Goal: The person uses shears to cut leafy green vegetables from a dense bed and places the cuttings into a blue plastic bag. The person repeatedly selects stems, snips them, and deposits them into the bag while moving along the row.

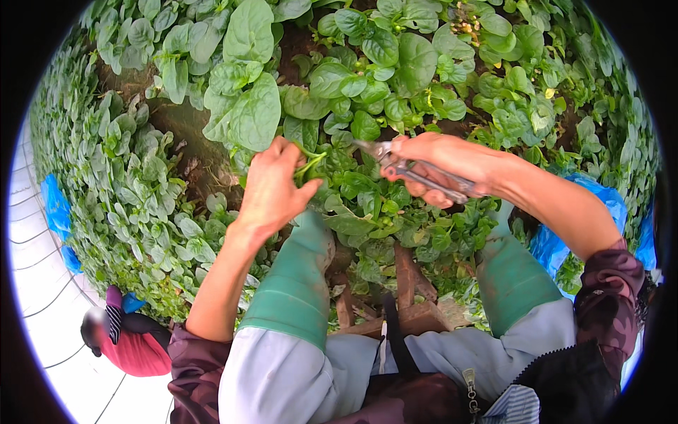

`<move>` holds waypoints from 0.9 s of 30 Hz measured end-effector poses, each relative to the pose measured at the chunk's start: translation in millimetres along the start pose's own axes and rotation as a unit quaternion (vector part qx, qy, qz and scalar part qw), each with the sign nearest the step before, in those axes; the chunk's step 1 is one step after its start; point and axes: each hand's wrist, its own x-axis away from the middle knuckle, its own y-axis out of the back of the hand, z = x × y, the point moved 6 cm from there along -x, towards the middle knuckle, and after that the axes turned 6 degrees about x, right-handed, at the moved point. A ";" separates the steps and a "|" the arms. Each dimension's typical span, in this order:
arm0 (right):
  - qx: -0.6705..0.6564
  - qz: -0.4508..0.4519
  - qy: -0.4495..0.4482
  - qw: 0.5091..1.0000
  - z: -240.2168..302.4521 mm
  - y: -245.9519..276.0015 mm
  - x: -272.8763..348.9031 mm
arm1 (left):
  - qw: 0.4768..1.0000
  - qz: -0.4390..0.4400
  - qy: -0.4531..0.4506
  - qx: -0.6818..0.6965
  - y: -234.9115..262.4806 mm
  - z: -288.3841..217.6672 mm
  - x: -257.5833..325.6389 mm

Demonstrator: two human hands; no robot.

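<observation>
My left hand [274,185] is closed around the stems of several leafy green shoots [253,113]. Broad, smooth leaves rise above its knuckles, and pale green stem ends [311,167] poke out past the thumb. In my right hand [436,161] is a pair of pruning shears [373,149], with the fingers wrapped round the handles. The metal blades point left toward the stem ends, a short gap away from them. Whether the blades are apart is too blurred to tell. Low leafy plants [374,92] grow thickly beneath and beyond both hands.
Green boots [288,293] stand on either side of a low wooden stool [422,318]. Blue plastic [593,201] lies by my right elbow, and more blue plastic [55,205] at the far left. Another person [141,350] crouches lower left, beside a pale tiled-looking surface [42,283].
</observation>
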 end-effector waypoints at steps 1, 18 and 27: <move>-0.024 -0.005 0.002 1.000 -0.2 -0.6 8.1 | 0.997 -0.022 -0.044 0.056 4.5 4.8 4.1; 0.092 0.028 -0.003 0.995 19.9 -55.4 -22.1 | 0.984 -0.043 -0.040 -0.170 10.3 6.0 28.0; 0.129 0.027 -0.029 0.991 32.6 -57.7 -47.6 | 0.955 -0.027 -0.022 -0.296 16.0 20.9 20.8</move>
